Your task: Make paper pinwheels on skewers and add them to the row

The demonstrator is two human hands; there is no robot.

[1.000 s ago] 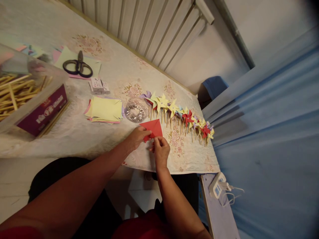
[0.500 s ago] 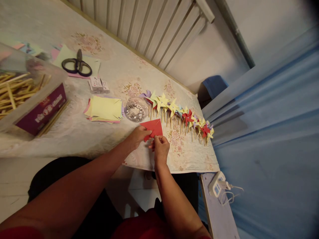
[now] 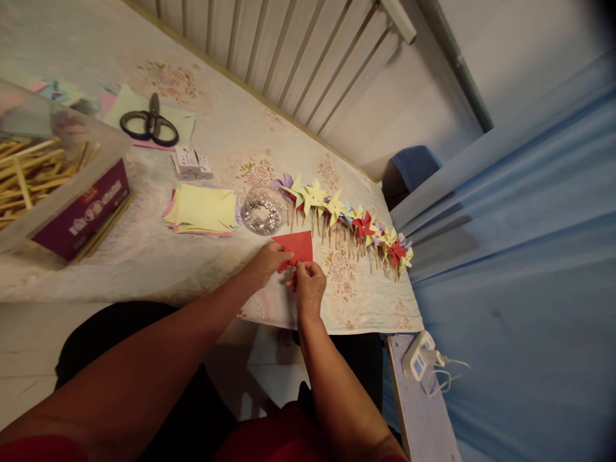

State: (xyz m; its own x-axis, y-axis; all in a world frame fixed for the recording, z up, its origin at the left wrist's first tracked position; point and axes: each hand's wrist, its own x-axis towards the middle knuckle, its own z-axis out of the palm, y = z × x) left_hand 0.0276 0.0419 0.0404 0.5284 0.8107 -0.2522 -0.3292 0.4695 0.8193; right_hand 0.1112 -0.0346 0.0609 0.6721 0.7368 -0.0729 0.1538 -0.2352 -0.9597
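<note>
Pinching the red paper [image 3: 299, 241] at its left side, the left hand [image 3: 267, 263] has thumb and fingers closed on it. Right hand [image 3: 310, 285]: thumb and fingertips drawn together on the paper's near edge, its other fingers curled. Paper sits near the table's near side, just short of a round clear dish [image 3: 247, 221]. Dish contents: small shiny metal pieces [image 3: 264, 224], lying roughly in a ring. Far left, a translucent tub [image 3: 108, 142], purple label facing near right, holds many loose pale sticks [image 3: 29, 173]. Small white boxes [image 3: 188, 160] beyond the paper stack [image 3: 205, 210]: contents hidden from me.
</note>
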